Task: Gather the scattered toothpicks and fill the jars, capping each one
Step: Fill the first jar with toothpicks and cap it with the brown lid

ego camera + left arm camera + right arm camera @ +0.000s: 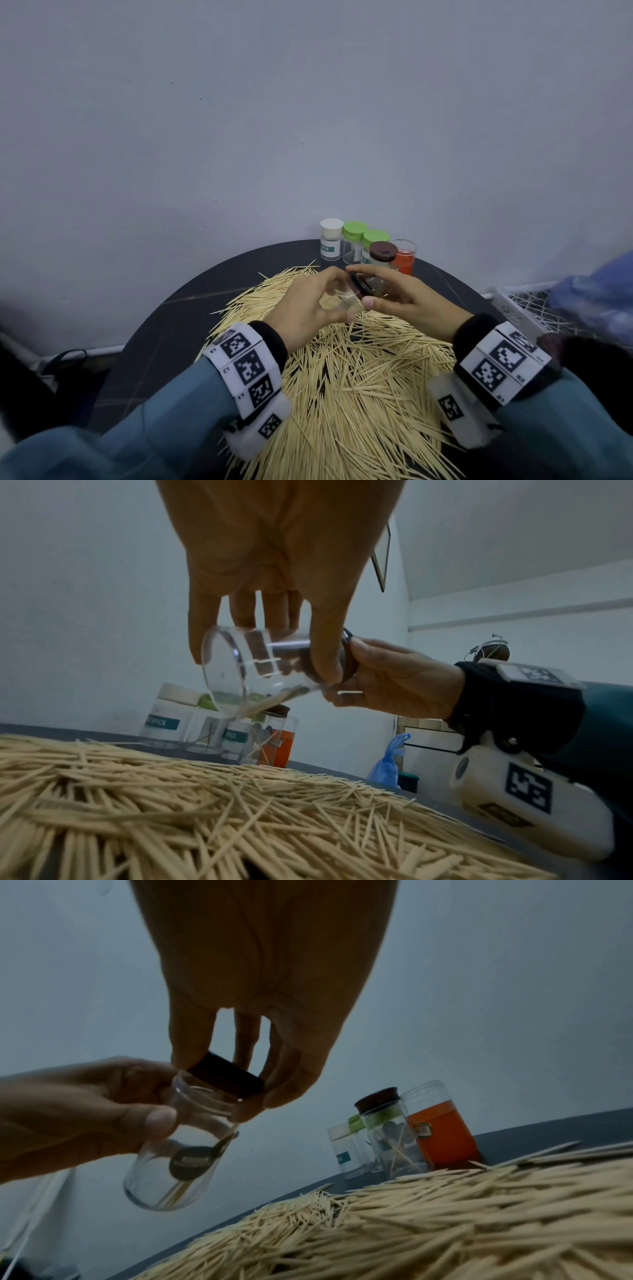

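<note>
Right now my left hand (pixel 308 303) wraps the clear glass jar (pixel 178 1150), tilted on its side above the toothpick heap (pixel 359 383) on the dark worktop (pixel 164 329). My right hand (pixel 407 301) pinches the dark lid (pixel 227 1077) at the jar's mouth, thumb on one edge, fingers on the other. A few toothpicks lie inside the jar. Beyond my grip stands a row of capped jars (pixel 366 248), one of them orange (pixel 440 1131).

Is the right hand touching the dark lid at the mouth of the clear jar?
Touching. The right wrist view shows the right hand pinching the dark lid between thumb and fingers at the clear jar mouth.
</note>
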The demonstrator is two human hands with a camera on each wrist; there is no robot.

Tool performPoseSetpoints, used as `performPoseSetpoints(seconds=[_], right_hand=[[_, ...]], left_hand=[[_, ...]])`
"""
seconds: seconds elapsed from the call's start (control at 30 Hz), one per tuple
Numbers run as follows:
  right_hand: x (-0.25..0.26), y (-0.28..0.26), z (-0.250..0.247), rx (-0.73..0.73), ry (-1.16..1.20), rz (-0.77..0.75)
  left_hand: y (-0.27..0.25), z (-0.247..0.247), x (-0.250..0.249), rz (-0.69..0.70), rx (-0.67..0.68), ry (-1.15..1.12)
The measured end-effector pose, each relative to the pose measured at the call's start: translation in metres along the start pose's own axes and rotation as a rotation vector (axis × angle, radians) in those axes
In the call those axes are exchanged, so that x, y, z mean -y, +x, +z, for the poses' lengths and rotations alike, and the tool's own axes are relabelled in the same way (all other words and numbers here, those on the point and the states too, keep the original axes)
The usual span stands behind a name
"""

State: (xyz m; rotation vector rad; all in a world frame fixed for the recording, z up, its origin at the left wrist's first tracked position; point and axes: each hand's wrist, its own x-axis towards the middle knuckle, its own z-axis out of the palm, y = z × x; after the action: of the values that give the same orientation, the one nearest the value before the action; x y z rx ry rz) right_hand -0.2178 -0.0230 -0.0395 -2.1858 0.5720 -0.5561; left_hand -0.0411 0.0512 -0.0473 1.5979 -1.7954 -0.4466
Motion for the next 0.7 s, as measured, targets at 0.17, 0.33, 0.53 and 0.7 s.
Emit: performPoseSetpoints(seconds=[0.17, 0.33, 0.53, 0.7], right_hand=[[-0.014, -0.010, -0.024, -0.268, -0.198, 0.142], [-0.043, -0.031, -0.060, -0.179, -0.667, 0.485], [-0.064, -0.066, -0.081, 0.020, -0.780, 0.765], [-0.064, -0.076, -0.078, 0.080, -0.798, 0.810]], left_hand=[[0.004, 0.009, -0.006, 0.026, -0.046, -0.113], [0.009, 0.017, -0.019, 0.085, 0.004, -0.166], [0.008, 0.026, -0.026, 0.101, 0.023, -0.203], [0.008, 0.026, -0.026, 0.106, 0.028, -0.210]])
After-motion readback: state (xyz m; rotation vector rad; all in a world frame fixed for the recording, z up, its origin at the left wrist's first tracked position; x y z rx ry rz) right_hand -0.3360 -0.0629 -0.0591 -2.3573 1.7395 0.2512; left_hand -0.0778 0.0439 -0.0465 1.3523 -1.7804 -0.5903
